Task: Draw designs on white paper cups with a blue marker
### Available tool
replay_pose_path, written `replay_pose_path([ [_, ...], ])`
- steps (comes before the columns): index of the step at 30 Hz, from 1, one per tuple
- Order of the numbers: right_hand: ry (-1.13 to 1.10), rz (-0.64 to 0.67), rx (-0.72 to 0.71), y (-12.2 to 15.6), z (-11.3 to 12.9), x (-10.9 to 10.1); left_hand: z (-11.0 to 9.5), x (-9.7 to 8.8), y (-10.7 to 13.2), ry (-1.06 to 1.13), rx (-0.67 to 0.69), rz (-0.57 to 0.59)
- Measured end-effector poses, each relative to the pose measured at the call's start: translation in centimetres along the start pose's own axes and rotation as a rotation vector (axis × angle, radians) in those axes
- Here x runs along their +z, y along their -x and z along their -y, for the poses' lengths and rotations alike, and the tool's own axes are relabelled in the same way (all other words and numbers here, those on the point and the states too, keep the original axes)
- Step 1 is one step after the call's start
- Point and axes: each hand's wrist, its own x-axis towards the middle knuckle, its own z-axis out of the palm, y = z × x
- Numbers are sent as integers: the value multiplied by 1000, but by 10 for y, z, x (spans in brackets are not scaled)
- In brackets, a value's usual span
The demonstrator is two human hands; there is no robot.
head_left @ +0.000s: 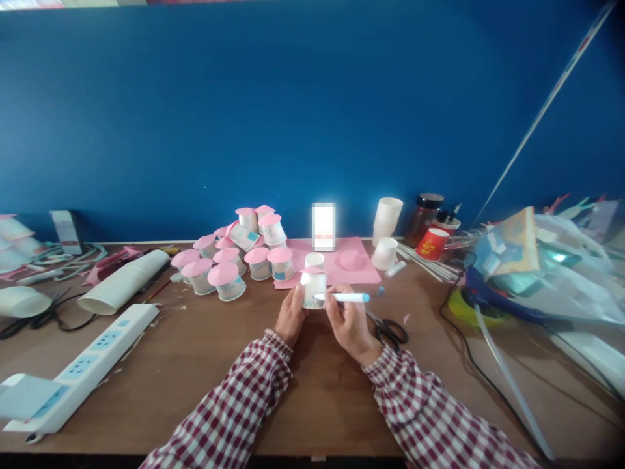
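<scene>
My left hand [291, 314] is closed around the left side of an upturned white paper cup [313, 281], with a pink paper piece on its upper part. Blue zigzag lines run along the cup's lower side. In my right hand [352, 322] is a white marker pen [347, 298] with a light blue end, its tip at the cup's wall near the zigzag. Beyond the cup lies a pink paper sheet [361, 267] with a pink paper cone [349, 260] on it. Black-handled scissors [392, 333] rest partly hidden beside my right wrist.
Several pink-topped paper cups [226, 281] stand in a group to the left. A power strip [92, 361] and stacked cups [124, 280] lie further left. On the right are a red cup [432, 243], a dark jar [424, 215], a blue glue gun [505, 303] with its cable, and plastic bags [581, 260].
</scene>
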Motion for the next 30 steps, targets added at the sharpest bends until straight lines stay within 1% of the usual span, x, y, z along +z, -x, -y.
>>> replay_pose_path([
  [3, -1, -8, -11, 0, -2, 1, 0, 1, 0, 37, -10, 8],
  [6, 2, -13, -19, 0, -3, 2, -1, 1, 0, 18, -17, 0],
  [8, 8, -19, -23, 0, -3, 2, -2, 1, 0, 2, -10, -9],
  [12, 12, -21, -30, 0, -2, 1, -2, 2, 0, 26, 6, 8],
  [19, -5, -15, -10, 0, -1, 1, -1, 1, 0, -45, 18, -56],
  [24, -10, -3, -8, 0, 0, 0, 1, 0, -1, -47, 28, -58],
  [30, -3, -18, -19, 0, -2, 1, 1, 1, -1, -43, 29, -64],
])
